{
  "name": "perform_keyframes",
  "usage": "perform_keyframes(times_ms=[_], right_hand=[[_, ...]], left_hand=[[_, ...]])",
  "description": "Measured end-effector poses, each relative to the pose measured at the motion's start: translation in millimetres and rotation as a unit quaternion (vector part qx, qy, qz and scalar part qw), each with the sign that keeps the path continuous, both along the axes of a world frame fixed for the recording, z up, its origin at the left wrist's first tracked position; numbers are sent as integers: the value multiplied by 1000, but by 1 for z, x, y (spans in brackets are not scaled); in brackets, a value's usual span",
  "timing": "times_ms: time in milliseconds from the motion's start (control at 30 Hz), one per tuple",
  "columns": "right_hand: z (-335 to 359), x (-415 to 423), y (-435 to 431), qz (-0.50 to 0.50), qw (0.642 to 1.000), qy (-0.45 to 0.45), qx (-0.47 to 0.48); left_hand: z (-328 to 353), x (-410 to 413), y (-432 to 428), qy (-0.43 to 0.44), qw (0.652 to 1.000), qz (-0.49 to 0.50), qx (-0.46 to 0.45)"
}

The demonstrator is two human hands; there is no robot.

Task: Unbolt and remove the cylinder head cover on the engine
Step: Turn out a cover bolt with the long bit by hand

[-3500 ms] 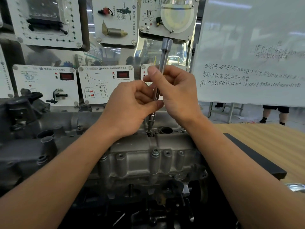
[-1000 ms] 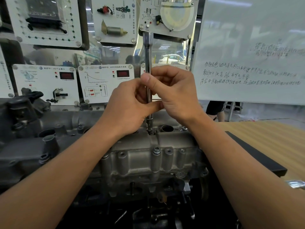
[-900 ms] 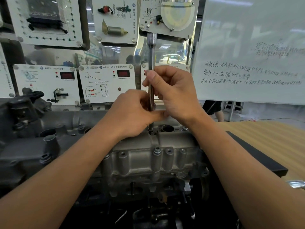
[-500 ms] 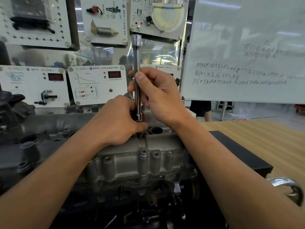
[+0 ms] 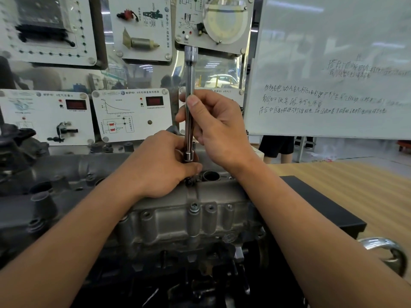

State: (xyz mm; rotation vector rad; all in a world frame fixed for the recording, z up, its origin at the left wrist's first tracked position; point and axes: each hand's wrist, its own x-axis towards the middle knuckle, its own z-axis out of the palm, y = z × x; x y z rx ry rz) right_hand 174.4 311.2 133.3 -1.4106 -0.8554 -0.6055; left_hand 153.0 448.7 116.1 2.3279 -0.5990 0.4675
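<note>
The grey cast cylinder head cover lies across the engine in front of me. My right hand grips a long chrome socket extension bar and holds it upright, with its lower end raised just above the cover's top edge. Under that end my left hand rests on the cover, thumb and fingers pinched on a bolt that they mostly hide. Another bolt sits in a boss on the cover's front face. An open round bore shows just right of my left thumb.
Sensor display panels stand right behind the engine, and a whiteboard at the back right. To the right are a wooden table, a black mat and a chrome ring-shaped part. A person's legs show beyond the whiteboard.
The bar stood on the bolt with both hands around it. Now my right hand has lifted it clear, and my left hand has dropped to the bolt.
</note>
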Motion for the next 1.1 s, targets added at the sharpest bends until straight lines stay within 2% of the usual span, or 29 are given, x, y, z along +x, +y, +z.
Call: perform_keyframes(times_ms=[167, 367, 433, 567, 767, 900, 1100], right_hand=[[-1, 4, 1, -41, 999, -18, 16], [9, 2, -1, -110, 989, 11, 101], [13, -1, 3, -118, 990, 6, 73], [27, -10, 24, -59, 998, -24, 7], [17, -10, 65, -89, 987, -55, -124], [4, -1, 77, -91, 986, -46, -130], [-1, -1, 78, -66, 991, -34, -111]], left_hand=[[-1, 2, 1, 9, 1000, 3, -1], [2, -1, -1, 54, 998, 14, -30], [4, -4, 3, 56, 997, 15, -54], [25, -12, 36, 51, 994, 0, -92], [46, -17, 85, 45, 997, -46, -43], [37, -10, 99, 82, 994, -62, -31], [15, -1, 101, 36, 994, -69, -79]])
